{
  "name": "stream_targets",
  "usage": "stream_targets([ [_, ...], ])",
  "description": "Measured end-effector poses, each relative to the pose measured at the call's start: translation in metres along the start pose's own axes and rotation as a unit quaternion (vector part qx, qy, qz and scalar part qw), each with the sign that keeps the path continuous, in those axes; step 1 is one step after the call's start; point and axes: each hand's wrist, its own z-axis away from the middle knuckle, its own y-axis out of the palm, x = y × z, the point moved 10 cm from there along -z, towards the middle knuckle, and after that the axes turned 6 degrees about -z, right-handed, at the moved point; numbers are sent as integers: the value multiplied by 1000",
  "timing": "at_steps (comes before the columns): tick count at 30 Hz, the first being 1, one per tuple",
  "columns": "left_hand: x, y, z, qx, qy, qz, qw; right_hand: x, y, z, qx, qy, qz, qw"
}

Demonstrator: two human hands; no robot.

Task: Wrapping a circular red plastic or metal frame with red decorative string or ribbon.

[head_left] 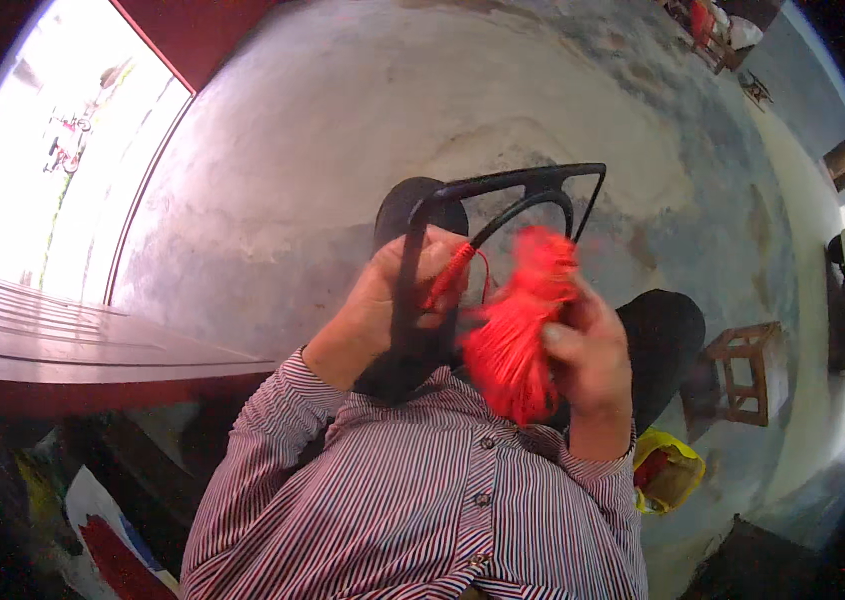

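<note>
In front of my lap is a rigid black frame (533, 178) with straight sides and a curved bar inside it. My left hand (368, 310) is closed around the curved bar, where red cord (453, 275) is wound in tight turns. A thin strand of cord loops out beside the wound part. My right hand (591, 350) grips a thick hank of the same red cord (513, 345), slightly blurred, at the right of the frame. The hank's loose strands fan down toward my striped shirt. The lower part of the frame is partly hidden by my left hand.
A small wooden stool (743, 375) stands on the concrete floor to the right. Near my right elbow is a yellow bag (670, 470). A dark red wooden ledge (103, 355) runs along the left, below a bright doorway (53, 170).
</note>
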Motion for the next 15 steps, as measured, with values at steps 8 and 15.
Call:
stream_targets([
  [8, -14, 46, 0, 53, 74, -77, 993, 15, 8, -28, 25, -200, 280, 939],
  [15, 8, 55, 11, 144, -33, 159, 976, -64, 3, -32, 156, 95, -102, 978],
])
